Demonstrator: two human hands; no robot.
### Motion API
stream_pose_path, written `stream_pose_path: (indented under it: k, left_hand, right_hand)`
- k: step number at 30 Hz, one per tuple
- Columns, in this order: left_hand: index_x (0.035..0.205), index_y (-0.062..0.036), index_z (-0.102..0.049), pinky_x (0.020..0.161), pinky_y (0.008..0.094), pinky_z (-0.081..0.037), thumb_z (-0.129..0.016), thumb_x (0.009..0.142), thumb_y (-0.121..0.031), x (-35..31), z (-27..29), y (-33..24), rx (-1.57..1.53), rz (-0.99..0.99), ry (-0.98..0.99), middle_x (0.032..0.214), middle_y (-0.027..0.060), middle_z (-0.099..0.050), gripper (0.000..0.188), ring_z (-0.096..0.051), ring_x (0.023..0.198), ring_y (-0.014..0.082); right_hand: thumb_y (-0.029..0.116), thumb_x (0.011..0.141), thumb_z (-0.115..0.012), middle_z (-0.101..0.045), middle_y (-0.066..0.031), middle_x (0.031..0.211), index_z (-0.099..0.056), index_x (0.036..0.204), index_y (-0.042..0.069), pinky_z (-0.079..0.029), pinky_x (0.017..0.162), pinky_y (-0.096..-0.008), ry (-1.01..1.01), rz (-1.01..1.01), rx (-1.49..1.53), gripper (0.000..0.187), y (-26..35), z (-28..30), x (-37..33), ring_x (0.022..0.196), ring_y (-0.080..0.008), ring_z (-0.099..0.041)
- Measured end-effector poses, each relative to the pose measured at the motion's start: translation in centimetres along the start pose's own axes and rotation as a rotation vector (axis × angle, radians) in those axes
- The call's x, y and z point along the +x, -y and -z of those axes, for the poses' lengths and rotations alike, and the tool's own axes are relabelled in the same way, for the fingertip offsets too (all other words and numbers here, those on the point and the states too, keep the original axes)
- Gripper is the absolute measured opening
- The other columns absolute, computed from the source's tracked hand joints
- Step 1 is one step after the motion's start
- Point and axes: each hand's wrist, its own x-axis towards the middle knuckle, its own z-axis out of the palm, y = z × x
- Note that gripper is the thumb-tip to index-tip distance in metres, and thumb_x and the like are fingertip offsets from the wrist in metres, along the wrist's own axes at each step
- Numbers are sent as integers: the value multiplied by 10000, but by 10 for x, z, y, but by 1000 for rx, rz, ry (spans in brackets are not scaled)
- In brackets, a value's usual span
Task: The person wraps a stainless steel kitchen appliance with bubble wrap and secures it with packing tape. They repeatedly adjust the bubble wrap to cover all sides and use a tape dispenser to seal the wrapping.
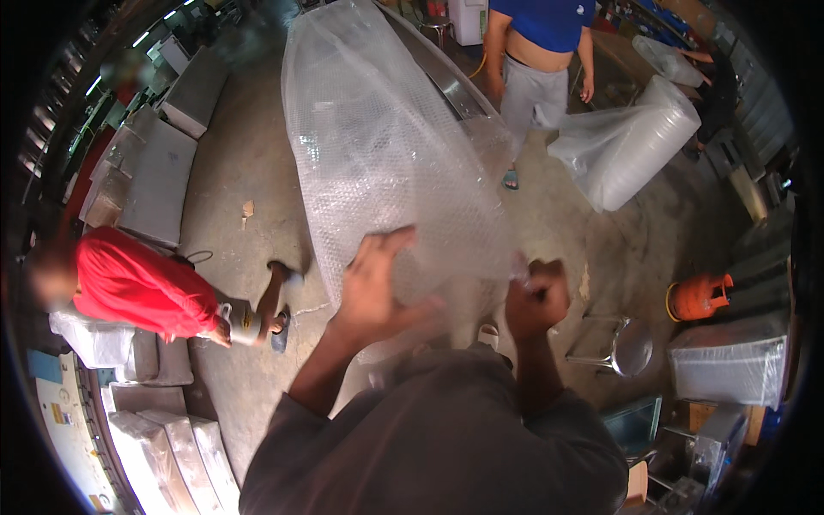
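Observation:
A long sheet of clear bubble wrap [369, 146] stretches away in front of me. It lies over a long object whose shiny metal edge [459, 93] shows along its right side. My left hand [371, 287] is over the near part of the sheet, fingers and thumb spread, with nothing gripped. At the sheet's near right corner, my right hand [539, 296] is closed in a pinch on the bubble wrap. Both hands are slightly blurred. What lies under the near end of the sheet is hard to make out.
A person in a blue shirt [541, 26] stands beyond the sheet, near a large bubble wrap roll [648, 142]. Left is a person in red [146, 283], amid wrapped boxes [154, 180]. A round metal stool [631, 348] and an orange gas cylinder [693, 299] stand right.

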Motion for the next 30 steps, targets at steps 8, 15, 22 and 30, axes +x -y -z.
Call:
stream_pose_path:
  k: [8, 15, 22, 30]
  left_hand:
    - [1248, -14, -608, 735, 387, -569, -656, 965, -122, 148, 29, -49, 118, -270, -220, 1011, 211, -682, 306, -707, 828, 312]
    - [1055, -52, -480, 648, 516, -526, -600, 894, -103, 253, 116, -85, 736, -586, -388, 948, 192, -571, 207, -629, 830, 425]
    - [1000, -75, -467, 562, 425, -533, -645, 875, -124, 288, 152, -120, 1039, -823, -455, 925, 134, -562, 223, -664, 869, 314]
    - [965, -99, -586, 495, 351, -506, -676, 887, -178, 292, 195, -149, 1340, -949, -581, 881, 66, -576, 142, -625, 627, 221]
  right_hand:
    - [-13, 703, -854, -535, -15, 748, -616, 879, 60, -393, 592, -238, 61, 206, 62, 304, 28, -4, 208, 623, -90, -429]
    - [279, 838, -806, -736, -181, 947, -687, 1173, 47, -538, 755, -388, 490, 179, -249, 424, 22, -24, 272, 791, -298, -709]
    - [135, 930, -705, -731, -106, 846, -693, 1125, -10, -523, 701, -331, 285, -643, 423, 243, -17, -40, 249, 728, -190, -679]
    - [273, 967, -737, -530, 47, 714, -732, 989, -11, -345, 582, -242, 297, -5, -135, 286, 4, 78, 291, 647, -55, -440]
